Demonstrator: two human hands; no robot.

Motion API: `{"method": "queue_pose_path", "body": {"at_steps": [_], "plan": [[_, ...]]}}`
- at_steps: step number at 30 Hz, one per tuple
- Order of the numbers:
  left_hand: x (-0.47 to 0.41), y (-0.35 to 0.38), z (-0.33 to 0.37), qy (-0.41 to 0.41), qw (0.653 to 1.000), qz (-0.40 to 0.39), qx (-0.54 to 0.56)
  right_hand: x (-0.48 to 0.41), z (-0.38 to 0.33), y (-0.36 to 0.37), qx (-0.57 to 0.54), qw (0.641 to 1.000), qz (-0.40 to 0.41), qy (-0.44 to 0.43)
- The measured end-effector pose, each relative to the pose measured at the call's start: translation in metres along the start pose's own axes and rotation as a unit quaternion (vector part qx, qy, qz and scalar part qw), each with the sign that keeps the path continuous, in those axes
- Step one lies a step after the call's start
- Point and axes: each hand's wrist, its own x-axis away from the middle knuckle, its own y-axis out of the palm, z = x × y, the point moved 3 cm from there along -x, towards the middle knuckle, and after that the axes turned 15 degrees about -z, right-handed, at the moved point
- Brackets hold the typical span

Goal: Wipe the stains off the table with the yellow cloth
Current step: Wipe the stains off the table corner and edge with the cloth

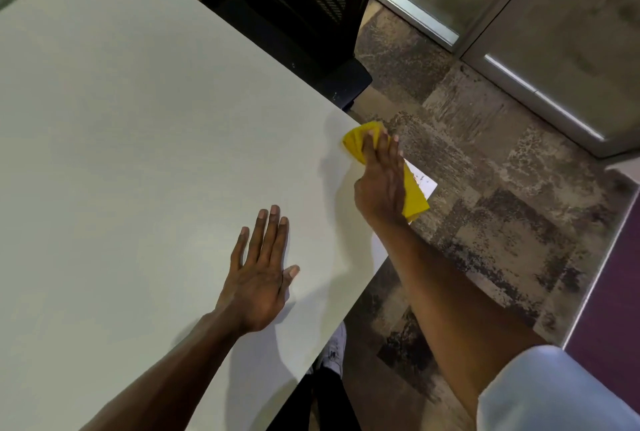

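A white table [138,153] fills the left and middle of the head view. Its right corner [427,184] carries small dark specks of stain. My right hand [381,181] presses flat on the yellow cloth [356,143] near that corner. The cloth shows beyond my fingertips and again under my palm at the table's edge, and my hand hides its middle. My left hand [259,278] lies flat on the table with fingers spread and holds nothing.
A black mesh office chair [304,7] stands at the table's far edge. Patterned carpet [502,222] lies to the right, with glass partitions [554,32] behind. My shoe [336,351] shows under the near table edge.
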Motion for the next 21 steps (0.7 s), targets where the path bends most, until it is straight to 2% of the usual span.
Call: {"method": "queue_pose_path", "body": {"at_steps": [6, 8, 11, 13, 15, 18, 21], "plan": [[-0.001, 0.002, 0.001, 0.003, 1.0, 0.012, 0.007, 0.032, 0.0, 0.015, -0.073, 0.989, 0.038, 0.123], [-0.002, 0.004, 0.0, 0.004, 1.0, 0.017, 0.002, 0.044, -0.017, 0.023, -0.075, 0.992, 0.022, 0.096], [-0.004, 0.008, -0.003, -0.003, 0.999, 0.031, -0.01, 0.071, -0.049, 0.043, -0.021, 0.998, 0.006, -0.052], [-0.005, 0.009, -0.003, -0.001, 0.999, 0.034, -0.013, 0.092, -0.052, 0.055, -0.01, 0.995, -0.005, -0.1], [-0.005, 0.01, -0.004, -0.001, 0.999, 0.035, -0.014, 0.111, -0.042, 0.061, -0.004, 0.995, -0.009, -0.101], [-0.005, 0.011, -0.004, 0.0, 0.999, 0.038, -0.008, 0.123, -0.011, 0.057, -0.01, 0.998, 0.007, -0.059], [-0.005, 0.012, -0.005, 0.0, 0.999, 0.048, -0.018, 0.095, 0.019, 0.038, -0.017, 1.0, 0.013, -0.016]]}}
